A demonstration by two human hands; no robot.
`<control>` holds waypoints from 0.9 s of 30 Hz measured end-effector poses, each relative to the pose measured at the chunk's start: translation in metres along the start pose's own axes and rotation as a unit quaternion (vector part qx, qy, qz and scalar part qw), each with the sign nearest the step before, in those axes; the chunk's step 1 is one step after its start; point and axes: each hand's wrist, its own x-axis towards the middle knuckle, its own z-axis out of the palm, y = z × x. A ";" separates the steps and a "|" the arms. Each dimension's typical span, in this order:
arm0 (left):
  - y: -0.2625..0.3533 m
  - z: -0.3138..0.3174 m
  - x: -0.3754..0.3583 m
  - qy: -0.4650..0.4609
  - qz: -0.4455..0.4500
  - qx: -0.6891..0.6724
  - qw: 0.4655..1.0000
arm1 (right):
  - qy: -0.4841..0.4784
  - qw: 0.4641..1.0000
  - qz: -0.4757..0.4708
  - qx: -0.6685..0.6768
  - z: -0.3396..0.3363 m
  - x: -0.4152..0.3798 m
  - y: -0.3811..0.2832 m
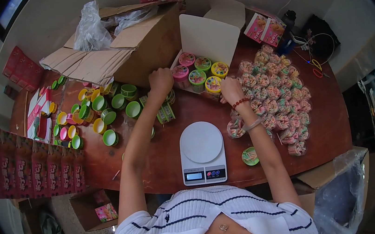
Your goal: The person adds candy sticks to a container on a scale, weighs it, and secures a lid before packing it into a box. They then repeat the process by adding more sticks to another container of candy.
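An open white cardboard box (209,32) stands at the back middle of the table, its lid raised. Inside are several small round tubs with pink, green and yellow lids, among them a green-lidded tub (197,77). My left hand (161,82) is closed at the box's left front corner, fingertips partly hidden. At the right front corner, my right hand (232,91) has its fingers bent against the box edge. Below the box, a white kitchen scale (202,150) has nothing on its round plate. A green tub of small sticks (250,156) sits to the scale's right.
Many clear cups of pastel sticks (271,92) crowd the table's right side. Loose green, yellow and pink tubs (97,104) spread across the left. Behind them stands a large brown carton (150,42) with plastic inside. Scissors (316,67) and cables lie at far right.
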 end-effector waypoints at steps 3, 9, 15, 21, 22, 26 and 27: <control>-0.013 -0.015 -0.029 -0.010 -0.009 0.000 1.000 | -0.027 0.999 0.037 0.021 0.008 -0.005 -0.002; -0.032 -0.024 -0.061 -0.020 -0.010 -0.156 0.987 | 0.095 0.964 -0.144 -0.202 0.015 -0.045 -0.029; 0.008 -0.046 -0.066 -0.058 -0.078 -0.201 0.975 | 0.215 0.946 -0.110 -0.218 0.012 -0.023 -0.008; -0.044 -0.140 -0.242 -0.041 0.184 -0.332 0.924 | 0.207 0.949 -0.182 -0.151 -0.019 -0.072 -0.020; -0.050 -0.147 -0.279 -0.084 0.244 -0.337 0.905 | 0.192 0.961 -0.168 -0.107 -0.023 -0.090 -0.039; -0.064 -0.129 -0.352 -0.063 0.241 -0.238 0.939 | 0.102 0.980 -0.169 -0.002 0.018 -0.121 -0.086; -0.063 -0.117 -0.341 -0.058 0.169 -0.208 0.962 | 0.037 0.976 -0.214 0.009 0.041 -0.126 -0.098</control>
